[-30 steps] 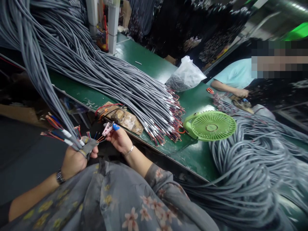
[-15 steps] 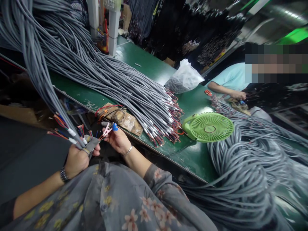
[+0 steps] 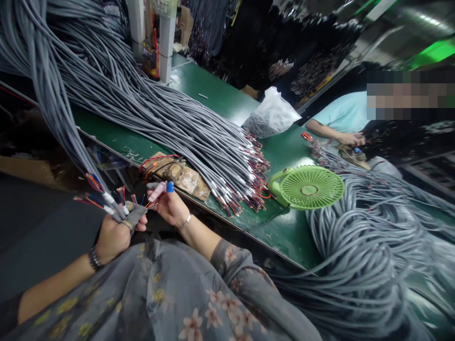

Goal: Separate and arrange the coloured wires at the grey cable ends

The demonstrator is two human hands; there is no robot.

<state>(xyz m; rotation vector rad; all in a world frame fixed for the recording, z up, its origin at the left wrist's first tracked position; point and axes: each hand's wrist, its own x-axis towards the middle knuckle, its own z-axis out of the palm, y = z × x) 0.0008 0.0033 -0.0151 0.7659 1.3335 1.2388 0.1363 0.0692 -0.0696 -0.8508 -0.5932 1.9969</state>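
Note:
My left hand (image 3: 115,234) is closed around a small bunch of grey cables (image 3: 97,182). Their stripped ends fan out in red, blue, black and orange wires (image 3: 93,199) with white bands below. Grey wrapping (image 3: 133,215) covers part of that hand by the cable ends. Just right of the thin wire ends, my right hand (image 3: 172,206) has its thumb and forefinger apart, with nothing visible between them. A blue cover sits on the thumb, and a pale pink one on the forefinger. Its other fingers are partly hidden.
A thick row of grey cables (image 3: 170,113) lies along the green table (image 3: 202,85). Near its edge is a worn board (image 3: 192,180) with wires. A green fan (image 3: 309,189), a plastic bag (image 3: 273,113) and coiled cables (image 3: 369,237) are rightward. A co-worker's hand (image 3: 351,139) is beyond.
My right forefinger has shifted beside the thumb and the pink cover now shows whole. My left hand and its cables have moved only slightly. The co-worker's hand has shifted a little.

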